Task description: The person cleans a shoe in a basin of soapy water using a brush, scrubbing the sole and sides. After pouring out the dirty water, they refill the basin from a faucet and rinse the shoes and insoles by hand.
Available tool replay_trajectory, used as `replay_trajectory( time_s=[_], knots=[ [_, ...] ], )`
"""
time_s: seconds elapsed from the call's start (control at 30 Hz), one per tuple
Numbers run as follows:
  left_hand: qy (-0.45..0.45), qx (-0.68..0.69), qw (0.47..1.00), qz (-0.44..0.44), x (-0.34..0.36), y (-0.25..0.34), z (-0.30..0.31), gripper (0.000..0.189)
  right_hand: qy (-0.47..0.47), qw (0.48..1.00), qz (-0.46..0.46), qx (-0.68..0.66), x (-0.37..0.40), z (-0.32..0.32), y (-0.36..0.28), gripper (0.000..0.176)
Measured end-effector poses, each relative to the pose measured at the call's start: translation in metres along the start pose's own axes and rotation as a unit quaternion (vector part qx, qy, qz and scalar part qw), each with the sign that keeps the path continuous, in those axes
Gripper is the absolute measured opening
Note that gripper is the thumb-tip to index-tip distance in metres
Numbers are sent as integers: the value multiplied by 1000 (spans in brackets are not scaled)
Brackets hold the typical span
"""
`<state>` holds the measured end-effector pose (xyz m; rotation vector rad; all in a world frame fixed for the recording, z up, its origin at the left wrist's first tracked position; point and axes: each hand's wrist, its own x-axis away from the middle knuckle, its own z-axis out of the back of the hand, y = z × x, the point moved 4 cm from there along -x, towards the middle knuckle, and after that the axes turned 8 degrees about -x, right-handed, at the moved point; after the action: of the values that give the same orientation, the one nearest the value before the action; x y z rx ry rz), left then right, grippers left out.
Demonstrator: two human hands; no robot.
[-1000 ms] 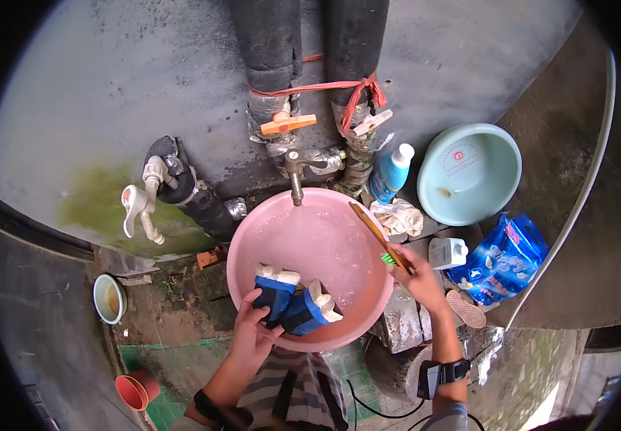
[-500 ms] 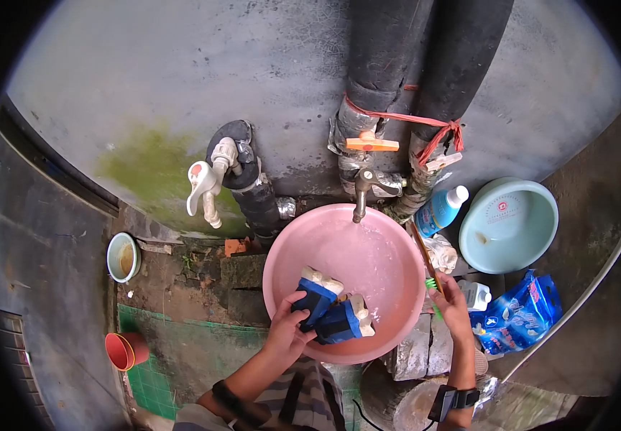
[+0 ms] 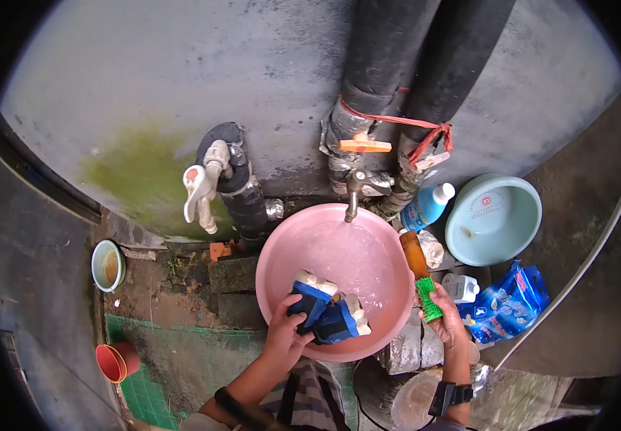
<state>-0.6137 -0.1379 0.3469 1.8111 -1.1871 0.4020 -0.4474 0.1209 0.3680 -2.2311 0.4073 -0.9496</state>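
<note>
My left hand (image 3: pixel 287 332) is closed on one of two blue items with cream ends, which look like a pair of shoes (image 3: pixel 314 296). The second shoe (image 3: pixel 339 321) lies against the first, over the near side of a pink basin (image 3: pixel 271 251) with water in it. In my right hand (image 3: pixel 445 320) is a scrub brush (image 3: pixel 428 298), gripped by its head at the basin's right rim. Its green bristles face the basin, and its orange-brown handle points away from me.
A metal tap (image 3: pixel 354 194) reaches over the basin's far rim. To the right stand a blue bottle (image 3: pixel 425 208), a light blue basin (image 3: pixel 526 223), a white bottle (image 3: pixel 460 287) and a blue detergent bag (image 3: pixel 508 305). Red pots (image 3: pixel 116 361) and a small bowl (image 3: pixel 108 266) are left.
My right hand has turned the brush, so its green bristles and broad handle now show. My left hand keeps its hold on the shoe. The whole view has shifted slightly.
</note>
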Motion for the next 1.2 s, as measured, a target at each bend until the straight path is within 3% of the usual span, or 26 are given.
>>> replay_trajectory(
  time_s=[0.3, 0.43, 0.53, 0.67, 1.03, 1.17, 1.2],
  knots=[
    [21, -47, 999, 8, 5, 5, -1, 42, 95, 988, 50, -115, -20, 64, 18, 35],
    [28, -40, 998, -25, 8, 5, -6, 41, 118, 988, 102, -5, -52, 104, 7, 38],
    [50, -29, 998, -38, 8, 2, -5, 41, 137, 978, 117, 102, -74, 114, -5, 53],
    [25, -38, 998, -43, 6, 0, -2, 41, 152, 975, 115, 112, -98, 127, 4, 54],
    [67, -30, 995, -71, 9, 0, -13, 39, 141, 976, 131, 102, -147, 150, -16, 51],
    [77, -40, 994, -71, 11, 0, -15, 38, 157, 937, 216, 225, -181, 141, -37, 60],
    [84, -38, 993, -74, 12, 0, -15, 38, 151, 902, 240, 326, -199, 157, -29, 63]
  ],
)
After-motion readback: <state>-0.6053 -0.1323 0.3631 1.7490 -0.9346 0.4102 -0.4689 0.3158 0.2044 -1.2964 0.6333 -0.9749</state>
